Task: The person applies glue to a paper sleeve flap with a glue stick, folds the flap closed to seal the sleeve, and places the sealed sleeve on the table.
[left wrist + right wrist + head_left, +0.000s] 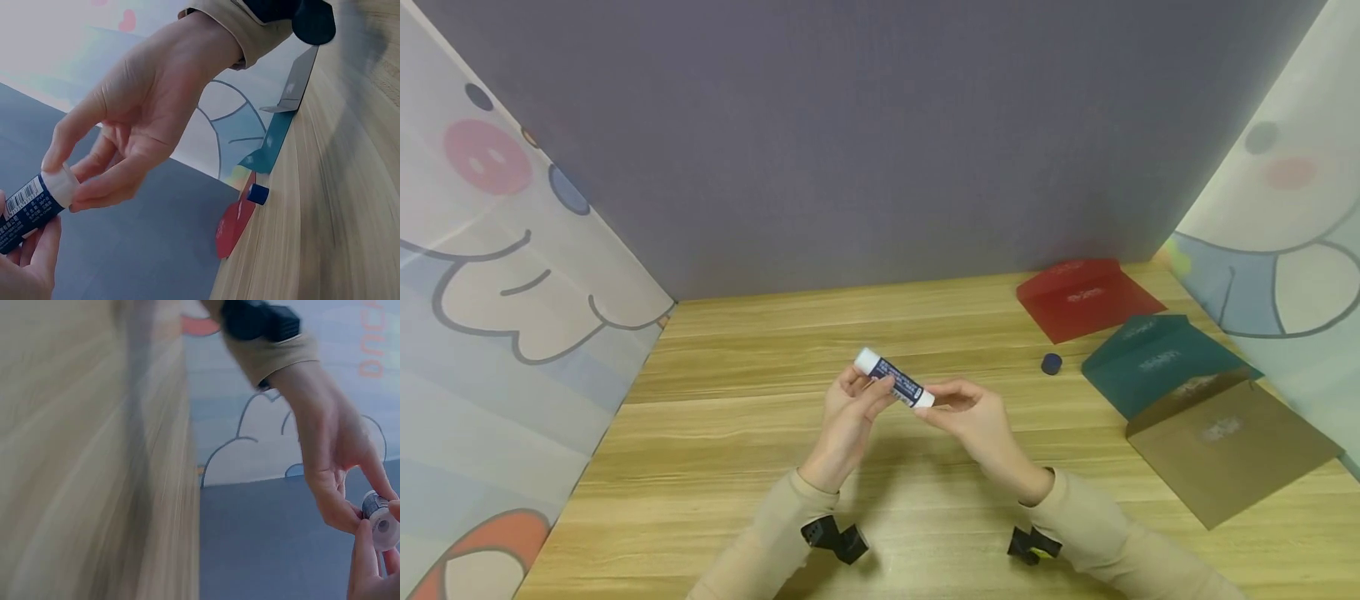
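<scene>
Over the middle of the table, my left hand (844, 421) grips a glue stick (895, 379) around its dark blue labelled body. My right hand (977, 417) pinches the white base (60, 185) at the other end between thumb and fingers. The stick is tilted, its white upper end pointing up and left, with no cap on it. A round dark blue cap (1052, 363) lies on the table to the right. In the right wrist view, the round underside of the base faces the camera, partly covered by fingers.
At the right lie a red envelope (1086, 300), a teal envelope (1165, 367) and a brown envelope (1232, 442), flaps open, each with whitish marks. The wooden table (715, 433) meets a grey panel (880, 150) behind and cartoon-printed panels at both sides.
</scene>
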Available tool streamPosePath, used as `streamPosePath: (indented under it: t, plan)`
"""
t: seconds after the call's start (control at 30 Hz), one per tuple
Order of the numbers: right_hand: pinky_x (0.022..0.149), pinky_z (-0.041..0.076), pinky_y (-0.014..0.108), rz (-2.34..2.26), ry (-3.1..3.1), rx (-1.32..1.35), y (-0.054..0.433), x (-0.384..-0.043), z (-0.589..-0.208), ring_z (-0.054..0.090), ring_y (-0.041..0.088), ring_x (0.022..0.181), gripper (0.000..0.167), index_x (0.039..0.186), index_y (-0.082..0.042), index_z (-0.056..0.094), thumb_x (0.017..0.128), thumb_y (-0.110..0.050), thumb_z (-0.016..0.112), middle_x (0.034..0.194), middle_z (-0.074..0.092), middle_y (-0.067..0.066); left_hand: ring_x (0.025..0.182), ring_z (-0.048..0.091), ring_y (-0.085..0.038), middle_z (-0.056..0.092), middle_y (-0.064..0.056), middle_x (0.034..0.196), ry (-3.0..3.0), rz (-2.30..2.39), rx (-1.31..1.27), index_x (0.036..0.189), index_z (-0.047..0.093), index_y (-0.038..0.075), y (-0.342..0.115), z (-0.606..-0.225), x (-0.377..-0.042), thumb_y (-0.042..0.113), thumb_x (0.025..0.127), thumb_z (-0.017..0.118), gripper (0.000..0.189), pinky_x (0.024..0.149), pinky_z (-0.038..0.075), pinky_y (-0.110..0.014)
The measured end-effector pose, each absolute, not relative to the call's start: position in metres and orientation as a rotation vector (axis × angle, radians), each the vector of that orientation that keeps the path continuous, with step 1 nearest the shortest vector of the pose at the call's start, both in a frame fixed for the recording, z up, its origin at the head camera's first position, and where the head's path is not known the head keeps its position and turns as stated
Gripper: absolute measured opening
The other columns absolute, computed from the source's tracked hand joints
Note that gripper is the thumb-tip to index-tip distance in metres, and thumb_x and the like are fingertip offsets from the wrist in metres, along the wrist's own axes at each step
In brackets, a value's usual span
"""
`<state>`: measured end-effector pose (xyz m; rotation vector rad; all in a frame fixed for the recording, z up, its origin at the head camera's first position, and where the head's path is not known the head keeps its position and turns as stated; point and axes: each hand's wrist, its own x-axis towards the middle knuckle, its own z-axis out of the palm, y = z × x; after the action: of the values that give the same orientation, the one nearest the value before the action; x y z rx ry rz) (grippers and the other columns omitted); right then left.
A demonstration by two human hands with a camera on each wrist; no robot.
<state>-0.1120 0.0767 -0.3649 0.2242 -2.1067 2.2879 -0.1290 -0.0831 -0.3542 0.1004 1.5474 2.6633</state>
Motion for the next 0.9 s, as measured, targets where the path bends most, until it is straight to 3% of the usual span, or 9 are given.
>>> streamPosePath:
  t: [0.13,0.27,0.37,0.57,0.9]
  plan:
    - [0.075,0.051,0.030,2.565,-2.050,0.125,0.0794,-0.1137,-0.3647,0.062,0.015,0.081,0.023,0.092,-0.004,0.065,0.070,-0.001,0.071,0.091,0.066,0.003,0.077,0.057,-0.012,0.055,-0.004,0.086,1.546,2.647,0.124,0.095,0.050,0.004,-0.0847,-0.3536,-0.1282,-0.009,0.077,0.053,0.022,0.077,0.050,-0.027]
    - [0.080,0.049,0.027,2.933,-1.849,0.183,0.0831,-0.1158,-0.3673,0.062,0.015,0.082,0.018,0.089,-0.009,0.064,0.076,0.003,0.062,0.092,0.064,0.005,0.079,0.058,-0.013,0.055,-0.005,0.088,1.552,2.629,0.156,0.098,0.048,0.002,-0.0857,-0.3538,-0.1281,-0.009,0.077,0.053,0.024,0.077,0.050,-0.027]
    - [0.082,0.047,0.024,3.144,-1.708,0.252,0.0857,-0.1171,-0.3686,0.061,0.015,0.085,0.016,0.091,-0.006,0.063,0.080,0.004,0.056,0.097,0.061,0.008,0.079,0.057,-0.013,0.055,-0.005,0.089,1.555,2.618,0.175,0.099,0.047,0.001,-0.0863,-0.3545,-0.1284,-0.008,0.077,0.053,0.025,0.077,0.050,-0.028]
    - [0.086,0.044,0.021,3.357,-1.575,0.153,0.0871,-0.1183,-0.3685,0.058,0.015,0.089,0.012,0.092,-0.001,0.060,0.081,-0.001,0.058,0.101,0.056,0.011,0.081,0.057,-0.013,0.054,-0.006,0.090,1.559,2.601,0.173,0.101,0.047,0.000,-0.0874,-0.3564,-0.1288,-0.008,0.077,0.054,0.026,0.077,0.050,-0.027]
    - [0.087,0.043,0.019,3.428,-1.531,0.116,0.0859,-0.1191,-0.3726,0.057,0.015,0.090,0.028,0.110,0.008,0.044,0.087,-0.007,0.052,0.102,0.050,0.011,0.087,0.060,-0.016,0.057,-0.008,0.094,1.565,2.568,0.211,0.105,0.046,-0.002,-0.0895,-0.3574,-0.1285,-0.009,0.081,0.050,0.026,0.081,0.048,-0.028]
